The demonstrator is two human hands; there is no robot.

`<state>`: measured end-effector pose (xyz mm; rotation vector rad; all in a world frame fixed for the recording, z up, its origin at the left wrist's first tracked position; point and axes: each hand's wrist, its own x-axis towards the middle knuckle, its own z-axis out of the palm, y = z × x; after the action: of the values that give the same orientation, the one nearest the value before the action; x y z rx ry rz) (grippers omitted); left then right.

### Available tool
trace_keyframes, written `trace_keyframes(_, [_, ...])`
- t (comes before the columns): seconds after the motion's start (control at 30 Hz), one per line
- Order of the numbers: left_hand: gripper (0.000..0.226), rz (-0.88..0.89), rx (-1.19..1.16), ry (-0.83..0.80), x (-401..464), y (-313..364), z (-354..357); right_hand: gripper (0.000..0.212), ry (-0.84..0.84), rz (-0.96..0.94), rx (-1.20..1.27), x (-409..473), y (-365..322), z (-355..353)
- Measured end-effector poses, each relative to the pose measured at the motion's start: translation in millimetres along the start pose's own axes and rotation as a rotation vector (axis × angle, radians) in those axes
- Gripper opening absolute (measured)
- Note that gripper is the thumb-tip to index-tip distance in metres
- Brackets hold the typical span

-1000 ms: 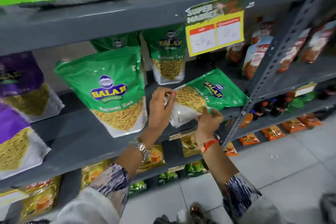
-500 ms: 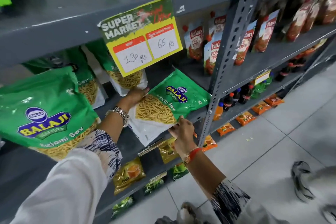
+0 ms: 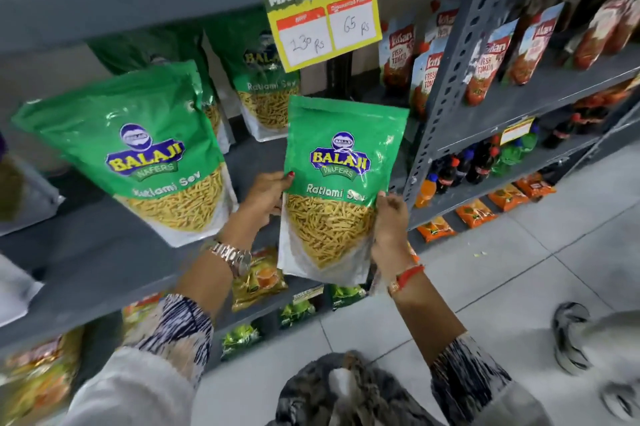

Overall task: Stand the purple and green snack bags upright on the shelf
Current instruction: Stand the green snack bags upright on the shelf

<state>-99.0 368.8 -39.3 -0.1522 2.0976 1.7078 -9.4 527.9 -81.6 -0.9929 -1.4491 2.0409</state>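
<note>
A yellow price card (image 3: 323, 10) hangs from the upper shelf edge, just above the held green snack bag (image 3: 339, 180). To its left another green bag (image 3: 138, 148) leans tilted on the grey shelf (image 3: 104, 252), with a further green bag (image 3: 266, 86) standing behind; tomato sauce pouches (image 3: 422, 72) stand to the right by the perforated upright post (image 3: 450, 72). The held bag is upright, in front of the shelf's front edge. The left hand (image 3: 266, 197) grips its left edge, the right hand (image 3: 389, 221) its lower right edge, fingers (image 3: 384, 199) of both closed on the pack. Lower shelves carry small packets and bottles (image 3: 460, 166); the floor (image 3: 502, 270) is pale tile.
</note>
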Motion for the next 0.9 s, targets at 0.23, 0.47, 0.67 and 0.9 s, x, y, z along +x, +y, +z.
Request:
trace_keyframes(0.23, [0.02, 0.07, -0.185, -0.096, -72.9, -23.6, -31.4, 0.03, -0.147, -0.079, 0.107, -31.8, -26.7, -15.6])
trace_keyframes(0.47, [0.02, 0.145, -0.315, -0.156, -103.9, -20.0, -52.4, 0.029, -0.283, -0.151, 0.143, -58.4, -37.4, -16.6])
trace_keyframes(0.67, [0.032, 0.127, -0.351, 0.008, -90.6, -6.7, -42.5, 0.029, -0.307, -0.175, 0.157, -41.5, -35.9, 10.3])
trace_keyframes(0.9, [0.034, 0.268, -0.397, 0.193, -49.6, 24.5, -26.7, 0.025, -0.344, -0.238, 0.095, 13.7, -56.8, 58.0])
